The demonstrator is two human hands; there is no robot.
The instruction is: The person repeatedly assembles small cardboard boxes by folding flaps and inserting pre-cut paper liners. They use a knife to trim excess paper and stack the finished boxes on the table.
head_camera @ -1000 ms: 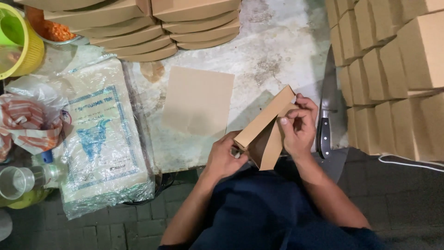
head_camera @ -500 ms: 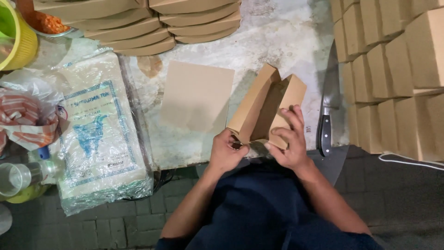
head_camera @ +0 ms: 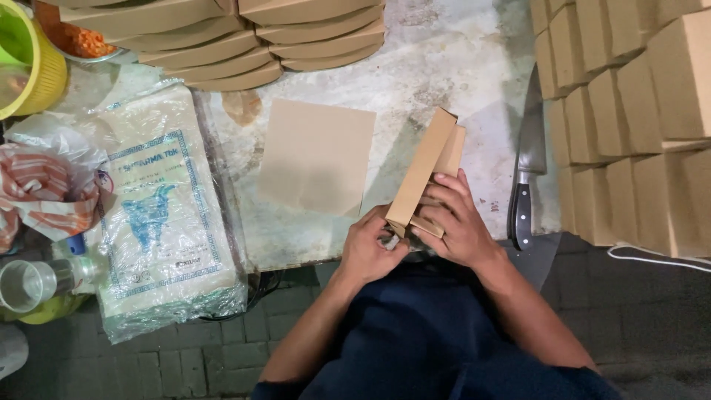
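I hold a brown cardboard box (head_camera: 426, 167) upright and tilted over the near edge of a worn stone slab (head_camera: 444, 67). My left hand (head_camera: 370, 248) pinches its lower end, fingers at the bottom flap. My right hand (head_camera: 452, 222) wraps the box's right side, fingers across its folded flaps. A flat brown cardboard sheet (head_camera: 315, 155) lies on the slab just left of the box.
A kitchen knife (head_camera: 526, 170) lies right of my hands. Assembled brown boxes (head_camera: 637, 111) are stacked on the right; folded flat boxes (head_camera: 244, 37) are piled at the back. A printed plastic bag (head_camera: 159, 215), a yellow basket (head_camera: 33, 70) and a jar (head_camera: 33, 281) sit on the left.
The box has been turned and folded narrower, from open with two walls apart to nearly edge-on. My right hand shifted up over its side; my left stays at the lower end.
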